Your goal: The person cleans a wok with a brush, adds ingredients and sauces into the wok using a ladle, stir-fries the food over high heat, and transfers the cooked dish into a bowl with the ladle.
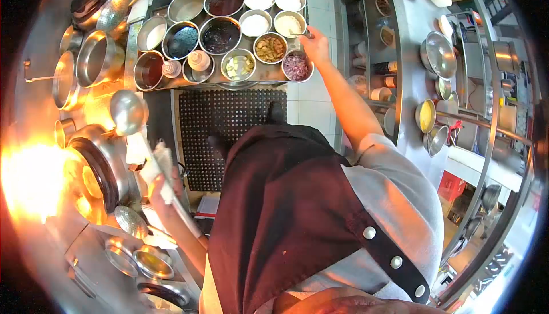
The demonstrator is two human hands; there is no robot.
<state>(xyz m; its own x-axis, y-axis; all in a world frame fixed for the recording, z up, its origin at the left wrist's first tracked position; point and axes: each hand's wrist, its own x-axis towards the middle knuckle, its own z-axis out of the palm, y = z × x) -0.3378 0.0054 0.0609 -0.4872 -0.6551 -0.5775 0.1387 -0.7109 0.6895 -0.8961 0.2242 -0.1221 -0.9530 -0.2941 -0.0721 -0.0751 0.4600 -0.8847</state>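
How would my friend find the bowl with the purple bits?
Look past the black apron to the metal table packed with bowls. Go to its near right corner. The bowl there holds chopped purple pieces; its left neighbour holds brown chunks.

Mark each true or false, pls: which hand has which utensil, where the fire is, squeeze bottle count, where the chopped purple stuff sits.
1. Left hand holds the ladle. True.
2. Right hand is in the chopped purple pieces. False: it holds a spoon in the pale mix.
3. Flames are on the person's right. False: left.
4. Two squeeze bottles stand among the bowls. True.
5. The purple pieces are in the farthest row. False: nearest row.
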